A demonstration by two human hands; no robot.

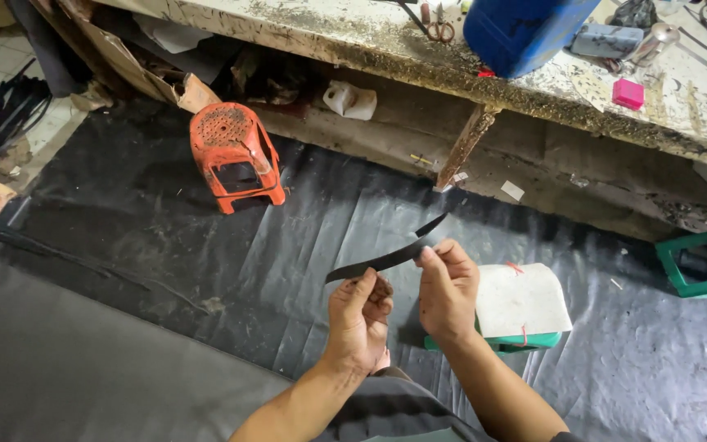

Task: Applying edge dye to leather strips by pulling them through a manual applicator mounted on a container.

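Over black sheeting [206,245], hands [403,299] hold black strip [382,260] pointing upper-right.

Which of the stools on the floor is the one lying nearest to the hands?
The green stool topped with a white pad, right beside the right hand; the orange stool stands farther off.

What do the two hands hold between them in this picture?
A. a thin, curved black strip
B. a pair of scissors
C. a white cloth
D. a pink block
A: the left hand and the right hand each pinch the thin black strip, which curves up between them above the black sheet on the floor.
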